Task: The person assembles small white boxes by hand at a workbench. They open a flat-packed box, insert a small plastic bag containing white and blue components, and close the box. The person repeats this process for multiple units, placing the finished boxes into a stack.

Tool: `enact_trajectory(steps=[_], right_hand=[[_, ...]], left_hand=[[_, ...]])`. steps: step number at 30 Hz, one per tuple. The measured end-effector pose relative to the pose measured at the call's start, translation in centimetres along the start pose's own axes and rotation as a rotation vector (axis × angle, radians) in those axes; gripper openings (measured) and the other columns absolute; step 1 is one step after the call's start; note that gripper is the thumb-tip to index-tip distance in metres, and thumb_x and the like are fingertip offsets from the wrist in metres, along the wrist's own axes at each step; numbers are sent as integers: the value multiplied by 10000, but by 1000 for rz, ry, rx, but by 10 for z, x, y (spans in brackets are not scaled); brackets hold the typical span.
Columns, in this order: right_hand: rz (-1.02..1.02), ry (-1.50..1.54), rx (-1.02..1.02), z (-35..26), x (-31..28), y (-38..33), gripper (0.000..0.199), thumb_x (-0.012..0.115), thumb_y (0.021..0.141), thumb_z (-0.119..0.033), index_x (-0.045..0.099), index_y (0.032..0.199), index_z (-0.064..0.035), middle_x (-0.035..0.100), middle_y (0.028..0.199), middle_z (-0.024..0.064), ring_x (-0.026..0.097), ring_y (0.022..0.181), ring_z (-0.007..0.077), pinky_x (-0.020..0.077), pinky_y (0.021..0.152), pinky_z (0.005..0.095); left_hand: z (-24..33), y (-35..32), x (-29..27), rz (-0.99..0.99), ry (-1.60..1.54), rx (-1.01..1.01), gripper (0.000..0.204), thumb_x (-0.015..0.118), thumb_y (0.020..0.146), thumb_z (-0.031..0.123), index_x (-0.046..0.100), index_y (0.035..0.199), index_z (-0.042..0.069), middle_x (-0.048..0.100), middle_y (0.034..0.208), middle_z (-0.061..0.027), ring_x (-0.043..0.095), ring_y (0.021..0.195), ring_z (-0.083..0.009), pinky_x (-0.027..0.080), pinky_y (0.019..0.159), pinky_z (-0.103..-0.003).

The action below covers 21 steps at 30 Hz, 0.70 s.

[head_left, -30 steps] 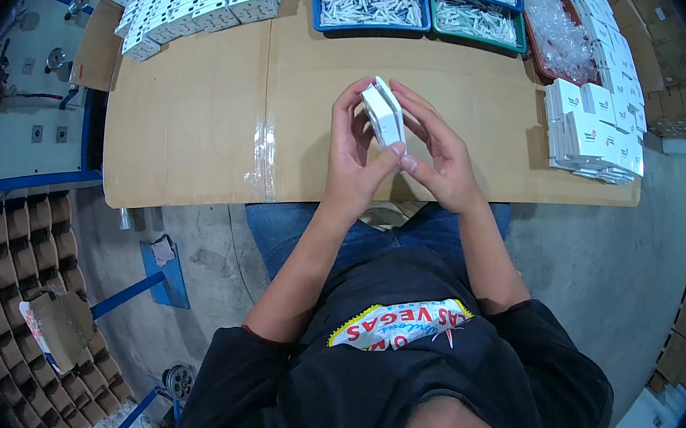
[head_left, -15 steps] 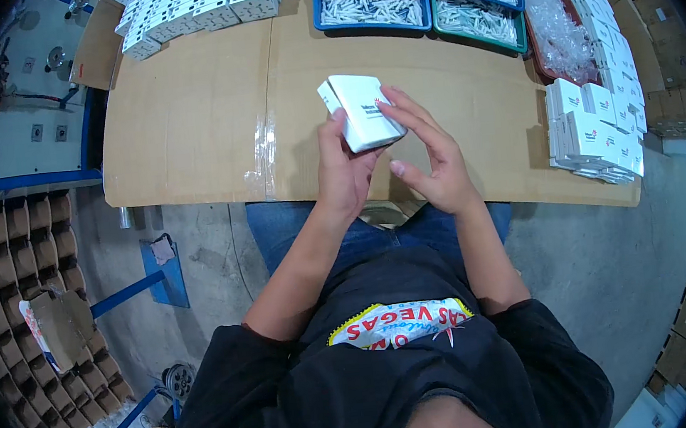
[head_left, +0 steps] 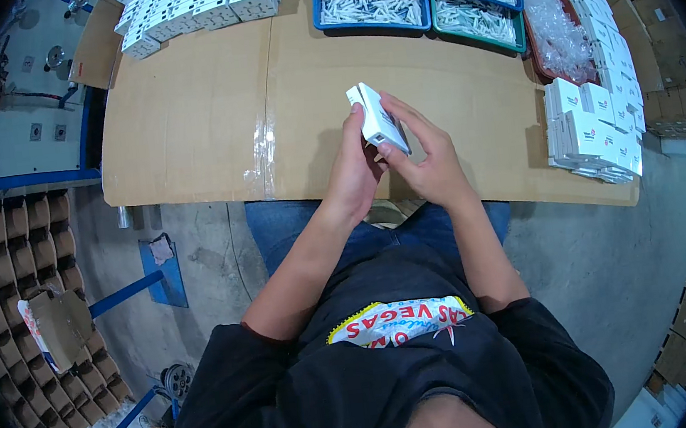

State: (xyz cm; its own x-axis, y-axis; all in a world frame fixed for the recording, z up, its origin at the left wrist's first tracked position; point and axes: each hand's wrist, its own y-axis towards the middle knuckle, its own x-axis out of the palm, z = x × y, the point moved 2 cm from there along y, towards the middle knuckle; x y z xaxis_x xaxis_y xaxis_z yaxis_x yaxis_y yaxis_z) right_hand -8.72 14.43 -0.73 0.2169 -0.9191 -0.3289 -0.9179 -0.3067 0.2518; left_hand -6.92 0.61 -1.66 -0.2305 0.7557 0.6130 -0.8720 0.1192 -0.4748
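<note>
I judge packing midway: my left hand (head_left: 353,175) and right hand (head_left: 430,167) clamp one small white box (head_left: 376,118), finished stacks of white boxes (head_left: 594,133) beside.

The small box (head_left: 376,118) between the left hand (head_left: 353,178) and the right hand (head_left: 430,163) looks like smooth white card with a slight sheen. The tabletop (head_left: 183,122) is matt brown cardboard, its seam covered by a strip of glossy clear tape (head_left: 257,152). The trays (head_left: 371,2) at the far edge are smooth hard plastic, blue and teal. The stacked boxes (head_left: 590,134) to the right are the same white card. A heap of clear bags (head_left: 558,28) looks crinkled and shiny. The floor (head_left: 616,269) is rough grey concrete.
</note>
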Motion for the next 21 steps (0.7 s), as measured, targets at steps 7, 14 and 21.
enact_trajectory(steps=[7,14,21], right_hand=[[-2,-39,-20,-1,1,1,583,770,873,-170,590,1407,-21,546,1490,218,548,1368,359,439,1133,429],[-3,-26,-39,-2,1,1,579,766,872,-170,596,1409,-36,548,1492,211,555,1363,355,439,1130,422],[-24,-18,-1,1,1,0,580,769,872,-176,598,1412,-48,553,1489,205,556,1362,352,438,1129,416]], left_hand=[[1,-5,5,34,63,3,565,455,1050,579,513,1374,120,618,1169,-38,602,1098,-153,475,982,-341],[1,-3,1,41,126,57,556,492,1042,561,509,1379,119,623,1146,-38,604,1081,-147,475,960,-325],[-1,-4,0,33,89,51,568,489,1039,563,502,1384,112,610,1202,-51,607,1102,-157,474,975,-336]])
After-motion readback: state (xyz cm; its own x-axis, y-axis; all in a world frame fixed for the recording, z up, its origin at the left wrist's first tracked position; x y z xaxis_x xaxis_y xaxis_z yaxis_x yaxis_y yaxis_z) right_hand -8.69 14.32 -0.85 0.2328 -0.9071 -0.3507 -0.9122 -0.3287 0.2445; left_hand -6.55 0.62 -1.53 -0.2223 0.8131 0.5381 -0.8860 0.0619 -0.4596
